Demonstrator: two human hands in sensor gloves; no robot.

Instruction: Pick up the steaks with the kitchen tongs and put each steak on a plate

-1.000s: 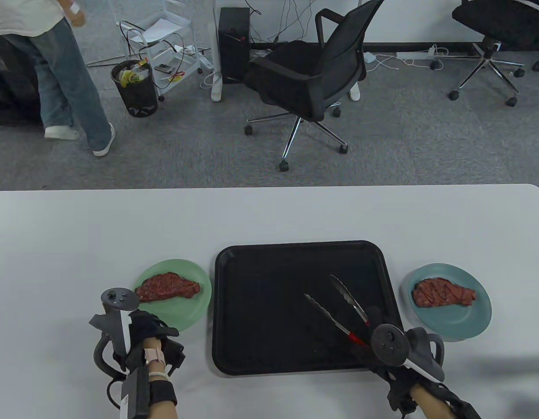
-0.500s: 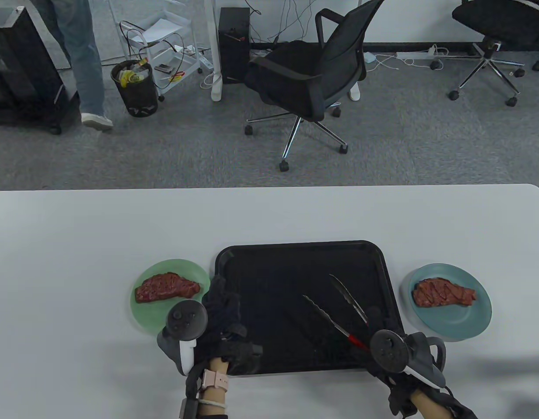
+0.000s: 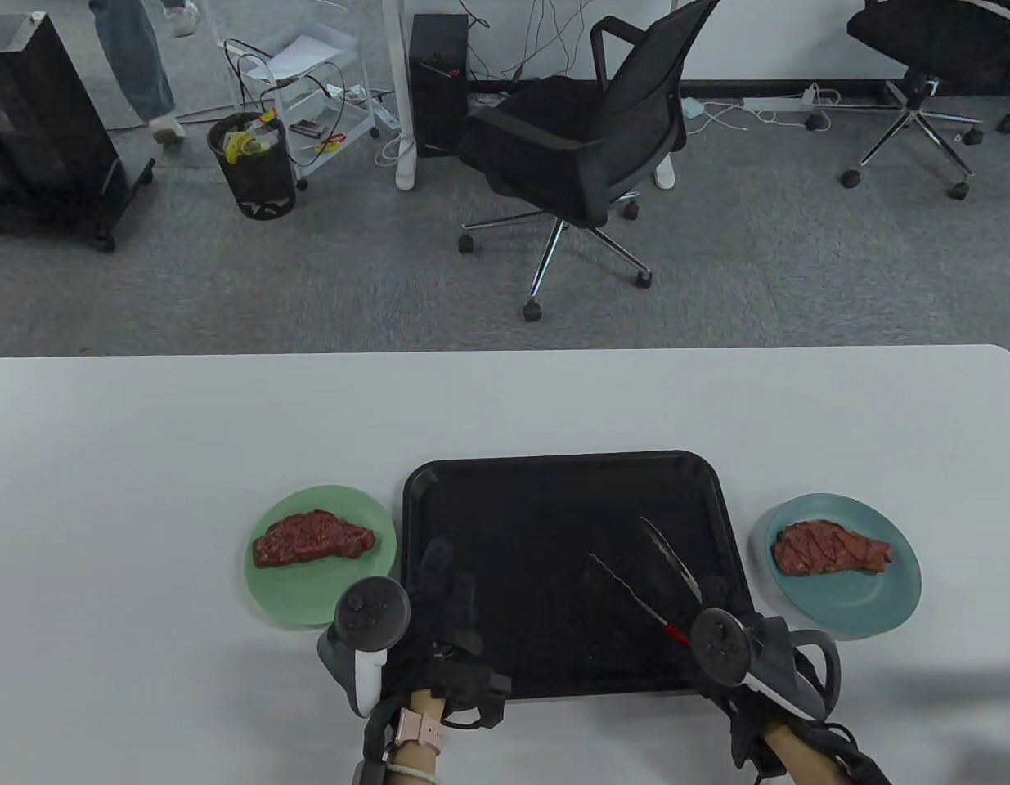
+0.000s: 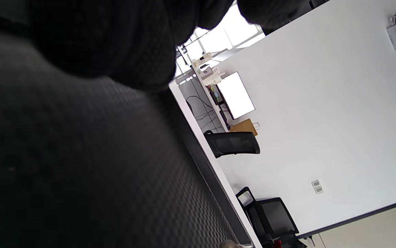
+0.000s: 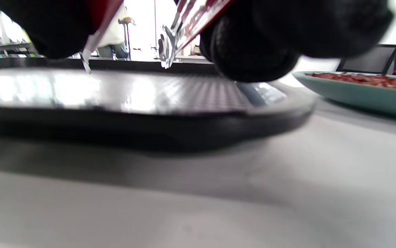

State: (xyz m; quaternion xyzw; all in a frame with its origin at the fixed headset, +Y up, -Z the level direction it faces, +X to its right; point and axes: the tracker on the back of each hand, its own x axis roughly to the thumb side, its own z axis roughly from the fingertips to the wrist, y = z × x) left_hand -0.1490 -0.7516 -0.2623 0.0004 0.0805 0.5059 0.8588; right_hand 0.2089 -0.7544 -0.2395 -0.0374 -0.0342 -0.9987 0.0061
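- Red steak (image 3: 313, 537) lying flat on green plate (image 3: 308, 593).
- Second steak (image 3: 832, 549) on teal plate (image 3: 860, 605).
- Metal tongs (image 3: 645, 579), arms spread, over black tray (image 3: 513, 507).

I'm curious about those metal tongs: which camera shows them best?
The table view: the tongs lie spread open over the black tray, their handle end at the right hand. The right wrist view shows only blurred tips up close. The left wrist view shows none of them.
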